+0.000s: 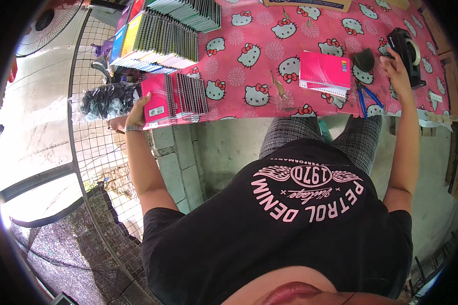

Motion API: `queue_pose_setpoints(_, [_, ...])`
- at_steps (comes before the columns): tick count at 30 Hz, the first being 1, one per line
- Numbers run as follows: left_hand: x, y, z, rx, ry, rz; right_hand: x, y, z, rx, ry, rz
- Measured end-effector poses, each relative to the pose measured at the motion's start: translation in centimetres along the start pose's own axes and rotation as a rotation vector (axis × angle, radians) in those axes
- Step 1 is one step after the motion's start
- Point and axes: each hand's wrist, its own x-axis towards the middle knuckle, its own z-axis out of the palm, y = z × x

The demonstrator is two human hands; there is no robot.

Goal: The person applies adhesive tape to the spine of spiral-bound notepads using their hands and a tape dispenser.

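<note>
At the table's left front edge, my left hand (pixel 136 113) is closed on the edge of a pink spiral notebook (pixel 156 104), its thumb on the cover. This notebook lies at the end of a leaning row of spiral notebooks (pixel 189 95). My right hand (pixel 398 76) is at the far right with fingers apart, beside a black tape dispenser (pixel 406 56) and touching its side. A small pile of pink notebooks (pixel 324 70) lies left of that hand. Between them are a dark, cup-like object (pixel 363 60) and blue-handled pliers (pixel 364 96).
Tall stacks of spiral notebooks (pixel 160 43) stand at the back left of the pink patterned tablecloth (pixel 234 79). Beyond the table's left side are a black plastic bag (pixel 107 101), a wire grid (pixel 94 147) and a fan (pixel 48 23). A cardboard piece (pixel 315 4) lies at the far edge.
</note>
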Motion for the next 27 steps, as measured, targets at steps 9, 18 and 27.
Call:
queue_pose_setpoints(9, [0.8,0.5,-0.8,-0.048,-0.044,-0.091,2.0,4.9,-2.7,-0.219,0.069,0.116])
queue_pose_setpoints(18, [2.3,0.4,0.2,0.077,0.061,-0.141,2.1,4.5,-3.1,-0.245,0.087,0.115])
queue_pose_setpoints(27, [2.3,2.1,0.8,0.336,0.120,-0.157,2.2,3.3,-3.6,-0.376,0.100,-0.001])
